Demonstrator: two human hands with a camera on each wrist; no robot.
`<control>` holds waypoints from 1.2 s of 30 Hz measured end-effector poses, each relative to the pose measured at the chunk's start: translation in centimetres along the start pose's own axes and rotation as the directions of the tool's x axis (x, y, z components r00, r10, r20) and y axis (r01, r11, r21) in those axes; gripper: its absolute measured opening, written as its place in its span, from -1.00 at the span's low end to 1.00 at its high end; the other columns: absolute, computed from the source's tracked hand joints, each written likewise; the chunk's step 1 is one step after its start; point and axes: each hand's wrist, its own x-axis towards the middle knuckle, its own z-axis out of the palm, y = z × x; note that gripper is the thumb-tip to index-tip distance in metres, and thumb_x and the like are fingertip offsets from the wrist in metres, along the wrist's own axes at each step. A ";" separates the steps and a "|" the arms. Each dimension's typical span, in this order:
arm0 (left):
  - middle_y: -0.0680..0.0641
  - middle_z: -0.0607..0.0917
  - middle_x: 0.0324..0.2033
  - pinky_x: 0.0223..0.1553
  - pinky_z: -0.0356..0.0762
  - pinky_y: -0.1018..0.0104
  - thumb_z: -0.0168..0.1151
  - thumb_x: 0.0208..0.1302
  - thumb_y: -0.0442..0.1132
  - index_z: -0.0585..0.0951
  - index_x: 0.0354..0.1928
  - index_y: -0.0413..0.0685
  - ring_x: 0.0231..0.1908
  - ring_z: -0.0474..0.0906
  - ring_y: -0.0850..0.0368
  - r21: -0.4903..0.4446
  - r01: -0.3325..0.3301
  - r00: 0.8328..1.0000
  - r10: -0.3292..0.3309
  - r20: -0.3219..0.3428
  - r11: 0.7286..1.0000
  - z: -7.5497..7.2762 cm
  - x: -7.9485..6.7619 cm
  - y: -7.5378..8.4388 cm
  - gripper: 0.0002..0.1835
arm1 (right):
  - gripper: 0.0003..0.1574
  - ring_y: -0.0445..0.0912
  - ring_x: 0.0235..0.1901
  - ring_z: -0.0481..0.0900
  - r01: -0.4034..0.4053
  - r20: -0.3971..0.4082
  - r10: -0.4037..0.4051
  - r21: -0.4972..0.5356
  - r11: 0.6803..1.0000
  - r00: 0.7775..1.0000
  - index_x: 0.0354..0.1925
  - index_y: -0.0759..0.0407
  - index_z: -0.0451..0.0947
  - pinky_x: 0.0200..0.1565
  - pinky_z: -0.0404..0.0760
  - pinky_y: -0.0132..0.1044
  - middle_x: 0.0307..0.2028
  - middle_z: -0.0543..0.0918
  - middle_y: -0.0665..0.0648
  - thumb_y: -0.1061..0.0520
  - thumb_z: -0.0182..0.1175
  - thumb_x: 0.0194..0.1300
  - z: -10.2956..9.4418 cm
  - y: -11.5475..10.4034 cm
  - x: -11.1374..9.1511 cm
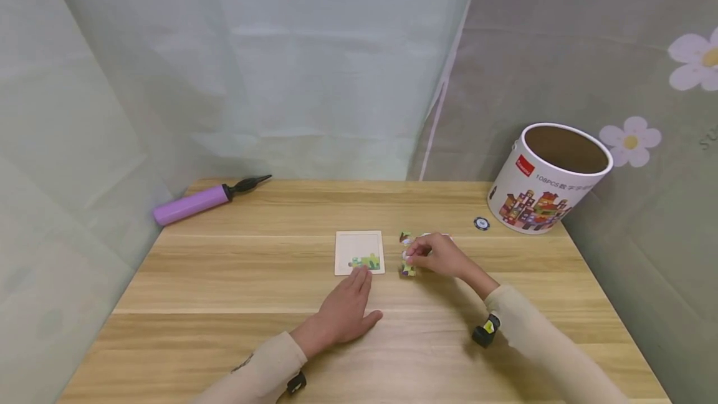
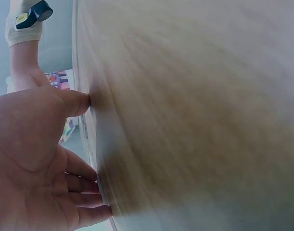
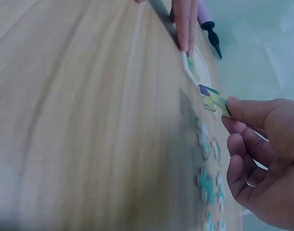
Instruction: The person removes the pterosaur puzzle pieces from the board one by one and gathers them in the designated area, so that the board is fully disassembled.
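Note:
A square wooden puzzle tray [image 1: 349,244] lies on the table, with green printed puzzle pieces [image 1: 371,260] along its lower right. My left hand [image 1: 344,309] rests with fairly straight fingers, their tips at the tray's near edge. To the right of the tray, my right hand [image 1: 437,255] pinches a yellow-green jigsaw piece [image 3: 215,100] between thumb and finger. In the right wrist view that piece is raised above the tabletop. Several loose jigsaw pieces [image 3: 205,186] lie below and beside the right hand, partly covered by it in the head view.
A white bucket [image 1: 541,189] with printed blocks stands at the back right. Near it lies a dark poker chip [image 1: 481,223]. At the back left is a purple hand pump [image 1: 193,203] with a black nozzle. Cloth hangs behind the wooden table [image 1: 252,279].

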 end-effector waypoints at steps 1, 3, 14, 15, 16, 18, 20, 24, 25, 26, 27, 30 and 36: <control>-0.39 0.28 0.48 0.50 0.17 0.08 0.06 0.49 0.19 0.29 0.44 -0.50 0.51 0.18 -0.22 0.001 -0.001 1.000 0.001 -0.003 1.000 0.0 0.0 0.0 -0.14 | -0.95 -0.23 -0.40 0.56 -0.005 0.002 0.005 -0.001 1.000 1.000 -0.30 0.04 0.74 -0.30 0.56 -0.36 -0.42 0.72 -0.11 0.11 0.43 0.29 0.0 0.1 -0.2; -0.40 0.28 0.47 0.50 0.17 0.08 0.06 0.49 0.18 0.29 0.44 -0.50 0.51 0.18 -0.22 0.000 -0.003 1.000 0.003 -0.004 1.000 0.0 -0.1 0.0 -0.14 | -0.96 -0.23 -0.42 0.53 -0.016 0.006 0.016 0.000 1.000 1.000 -0.30 0.04 0.74 -0.33 0.53 -0.36 -0.43 0.71 -0.11 0.12 0.44 0.28 0.0 0.4 -0.5; -0.41 0.27 0.48 0.50 0.16 0.07 0.04 0.50 0.17 0.27 0.44 -0.51 0.51 0.17 -0.23 0.005 -0.004 1.000 0.004 0.003 1.000 0.0 -0.1 0.1 -0.15 | -0.94 -0.25 -0.41 0.57 -0.035 0.024 0.035 -0.008 0.999 0.999 -0.33 0.13 0.76 -0.32 0.57 -0.38 -0.42 0.74 -0.12 0.16 0.43 0.28 0.9 1.1 -1.2; -0.41 0.27 0.48 0.50 0.16 0.07 0.04 0.50 0.17 0.27 0.44 -0.51 0.51 0.17 -0.22 0.008 -0.003 1.000 0.003 0.003 1.000 0.0 -0.1 0.1 -0.15 | -0.93 -0.25 -0.42 0.57 -0.037 0.022 0.037 -0.009 0.999 0.999 -0.34 0.14 0.75 -0.33 0.57 -0.38 -0.43 0.74 -0.12 0.16 0.43 0.28 1.0 1.1 -1.3; -0.41 0.27 0.48 0.50 0.16 0.07 0.04 0.50 0.17 0.28 0.44 -0.51 0.51 0.17 -0.22 0.010 -0.003 1.000 0.003 0.001 1.000 0.0 -0.1 0.1 -0.15 | -0.92 -0.26 -0.42 0.56 -0.036 0.021 0.037 -0.014 0.999 0.999 -0.34 0.14 0.75 -0.34 0.56 -0.38 -0.43 0.74 -0.12 0.15 0.43 0.28 1.0 1.1 -1.3; -0.41 0.27 0.48 0.50 0.17 0.08 0.03 0.51 0.17 0.28 0.44 -0.50 0.51 0.18 -0.22 0.018 -0.003 1.000 0.004 -0.003 1.000 0.1 0.0 0.1 -0.15 | -0.93 -0.26 -0.41 0.56 -0.030 0.016 0.030 -0.019 0.999 0.999 -0.33 0.14 0.76 -0.34 0.56 -0.38 -0.41 0.74 -0.11 0.15 0.45 0.27 1.0 1.1 -1.3; -0.41 0.28 0.47 0.49 0.17 0.08 0.03 0.51 0.17 0.28 0.44 -0.50 0.51 0.18 -0.22 0.029 -0.004 1.000 0.005 -0.005 1.000 0.1 0.0 0.2 -0.16 | -0.95 -0.26 -0.41 0.56 -0.021 0.011 0.021 -0.028 0.999 1.000 -0.32 0.13 0.77 -0.33 0.57 -0.39 -0.39 0.75 -0.09 0.17 0.45 0.25 0.9 1.1 -1.3; -0.41 0.28 0.47 0.49 0.18 0.08 0.03 0.51 0.16 0.29 0.43 -0.51 0.50 0.19 -0.22 0.045 -0.009 1.000 0.009 -0.009 0.999 0.1 0.0 0.2 -0.16 | -0.94 -0.25 -0.41 0.55 -0.015 -0.008 0.015 -0.042 0.999 1.000 -0.28 0.14 0.76 -0.35 0.55 -0.40 -0.40 0.73 -0.07 0.22 0.45 0.24 0.5 1.0 -1.1; -0.41 0.28 0.47 0.49 0.17 0.08 0.03 0.51 0.16 0.29 0.43 -0.51 0.50 0.19 -0.23 0.047 -0.010 1.000 0.011 -0.010 0.999 0.0 0.0 0.2 -0.17 | -0.94 -0.24 -0.42 0.54 -0.016 -0.013 0.015 -0.044 0.999 1.000 -0.27 0.15 0.76 -0.35 0.54 -0.39 -0.41 0.72 -0.07 0.23 0.44 0.24 0.4 1.0 -1.1; -0.41 0.28 0.47 0.49 0.17 0.07 0.03 0.51 0.16 0.29 0.43 -0.50 0.50 0.19 -0.23 0.048 -0.012 1.000 0.012 -0.011 0.999 0.0 0.0 0.2 -0.17 | -0.93 -0.24 -0.42 0.53 -0.018 -0.016 0.018 -0.046 0.999 1.000 -0.25 0.17 0.75 -0.36 0.54 -0.39 -0.42 0.70 -0.06 0.23 0.43 0.25 0.2 0.9 -1.0; -0.42 0.28 0.47 0.49 0.17 0.07 0.03 0.51 0.16 0.29 0.44 -0.50 0.50 0.19 -0.24 0.050 -0.013 1.000 0.014 -0.012 0.999 0.1 0.0 0.2 -0.17 | -0.92 -0.23 -0.42 0.52 -0.022 -0.019 0.021 -0.050 0.999 1.000 -0.24 0.17 0.75 -0.36 0.53 -0.39 -0.43 0.69 -0.06 0.22 0.43 0.25 0.2 0.8 -0.9; -0.42 0.27 0.47 0.49 0.17 0.06 0.03 0.51 0.15 0.28 0.44 -0.50 0.50 0.19 -0.25 0.054 -0.016 1.000 0.017 -0.016 0.998 0.1 0.0 0.3 -0.17 | -0.90 -0.21 -0.41 0.52 -0.015 -0.014 0.015 -0.055 0.998 1.000 -0.21 0.17 0.75 -0.35 0.53 -0.37 -0.42 0.67 -0.06 0.20 0.42 0.28 0.0 0.5 -0.6; -0.41 0.32 0.44 0.49 0.19 0.04 0.06 0.50 0.16 0.30 0.43 -0.49 0.48 0.23 -0.26 0.065 -0.006 1.000 0.007 -0.025 0.998 0.1 -0.1 0.5 -0.17 | -0.86 -0.21 -0.39 0.54 0.003 0.004 -0.003 -0.050 0.999 1.000 -0.17 0.17 0.74 -0.31 0.54 -0.36 -0.43 0.67 -0.10 0.18 0.42 0.29 0.0 -0.4 0.0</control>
